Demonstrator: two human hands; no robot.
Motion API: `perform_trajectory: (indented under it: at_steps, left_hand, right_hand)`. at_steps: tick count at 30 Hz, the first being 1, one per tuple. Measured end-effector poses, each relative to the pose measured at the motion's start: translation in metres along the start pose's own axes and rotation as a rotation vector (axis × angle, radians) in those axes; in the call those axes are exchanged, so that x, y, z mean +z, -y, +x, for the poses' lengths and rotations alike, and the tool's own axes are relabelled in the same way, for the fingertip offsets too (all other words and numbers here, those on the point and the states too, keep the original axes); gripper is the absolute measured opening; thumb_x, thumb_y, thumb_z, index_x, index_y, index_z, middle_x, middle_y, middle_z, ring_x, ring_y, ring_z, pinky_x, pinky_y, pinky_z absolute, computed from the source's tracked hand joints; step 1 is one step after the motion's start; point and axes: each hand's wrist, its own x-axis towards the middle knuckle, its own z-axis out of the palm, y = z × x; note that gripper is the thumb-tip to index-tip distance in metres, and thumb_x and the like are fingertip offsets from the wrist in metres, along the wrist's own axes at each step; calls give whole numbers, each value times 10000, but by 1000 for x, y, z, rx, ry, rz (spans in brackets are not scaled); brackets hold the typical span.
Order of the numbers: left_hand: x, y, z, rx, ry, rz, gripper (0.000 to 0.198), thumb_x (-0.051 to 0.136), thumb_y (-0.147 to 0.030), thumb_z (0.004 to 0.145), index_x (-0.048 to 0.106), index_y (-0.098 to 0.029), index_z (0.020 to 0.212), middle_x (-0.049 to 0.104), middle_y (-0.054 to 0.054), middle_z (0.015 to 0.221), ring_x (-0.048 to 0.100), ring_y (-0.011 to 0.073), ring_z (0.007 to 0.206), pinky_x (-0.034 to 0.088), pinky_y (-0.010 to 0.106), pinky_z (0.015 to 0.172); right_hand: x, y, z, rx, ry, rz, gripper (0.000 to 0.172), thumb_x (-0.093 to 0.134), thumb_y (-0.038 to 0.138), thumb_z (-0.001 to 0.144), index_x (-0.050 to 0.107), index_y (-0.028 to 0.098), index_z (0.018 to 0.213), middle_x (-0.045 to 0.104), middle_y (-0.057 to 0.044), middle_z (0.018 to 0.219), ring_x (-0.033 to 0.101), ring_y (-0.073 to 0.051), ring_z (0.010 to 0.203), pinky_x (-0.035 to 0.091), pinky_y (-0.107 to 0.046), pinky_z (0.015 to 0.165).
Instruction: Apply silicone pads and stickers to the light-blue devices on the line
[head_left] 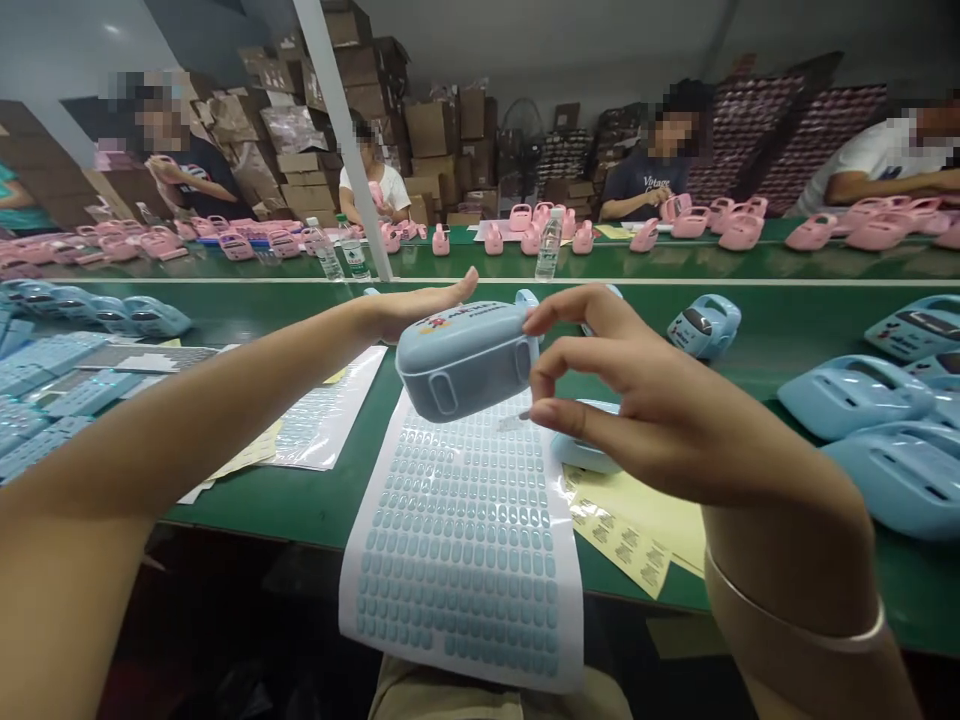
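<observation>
The left hand (409,308) is behind the blue case (469,362). The right hand (637,395) has bent fingers by the case's end. I can't tell if either grips it.

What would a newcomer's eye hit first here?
The pale blue case mid-frame, with the right hand at its right end and the left hand behind it. Below, a white sheet of small blue ovals hangs over the table's near edge. Pink casings line the far counter.
</observation>
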Motion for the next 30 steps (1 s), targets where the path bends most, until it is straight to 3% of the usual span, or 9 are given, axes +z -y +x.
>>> perform_trajectory:
  at_steps: [4, 9, 13, 20, 26, 30]
  left_hand:
    - [15, -3, 3, -200, 79, 74, 708, 262, -752, 774, 687, -189, 837, 685, 114, 713, 636, 358, 966, 528, 446, 746]
    - [24, -9, 4, -101, 164, -26, 648, 279, -714, 800, 677, -206, 869, 686, 101, 749, 617, 334, 1022, 522, 421, 785]
    - [28, -15, -1, -92, 156, 24, 658, 271, -724, 793, 679, -213, 862, 693, 104, 792, 612, 330, 1035, 521, 412, 795]
    - [30, -18, -7, -160, 166, 100, 705, 282, -781, 738, 687, -207, 800, 691, 114, 750, 640, 352, 951, 531, 437, 743]
    - [35, -23, -25, -427, 271, 245, 672, 365, -789, 693, 688, -205, 775, 690, 126, 730, 645, 374, 917, 533, 453, 729]
    - [31, -12, -27, -337, 303, 212, 641, 370, -765, 706, 687, -211, 770, 696, 130, 754, 651, 375, 905, 539, 455, 724]
  right_hand:
    - [-3, 3, 11, 14, -26, -9, 160, 611, 314, 815, 595, 197, 706, 470, -33, 1039, 496, -247, 1095, 460, -442, 947]
    - [-6, 5, 13, 31, -58, -24, 176, 623, 314, 803, 590, 187, 686, 472, -32, 1012, 495, -255, 1094, 456, -449, 943]
    - [-5, 3, 12, 20, -67, -59, 159, 607, 289, 813, 578, 188, 693, 469, -41, 1011, 509, -245, 1066, 473, -439, 924]
    - [3, -3, 12, -5, -123, -103, 130, 564, 273, 836, 578, 197, 732, 467, -57, 1007, 515, -228, 1024, 506, -423, 881]
    - [19, -2, 4, 4, -205, -127, 82, 555, 152, 815, 557, 184, 740, 481, -74, 996, 511, -222, 980, 492, -434, 859]
    - [33, -6, -2, -17, -286, -127, 97, 519, 128, 825, 539, 185, 750, 491, -82, 982, 511, -227, 958, 477, -449, 843]
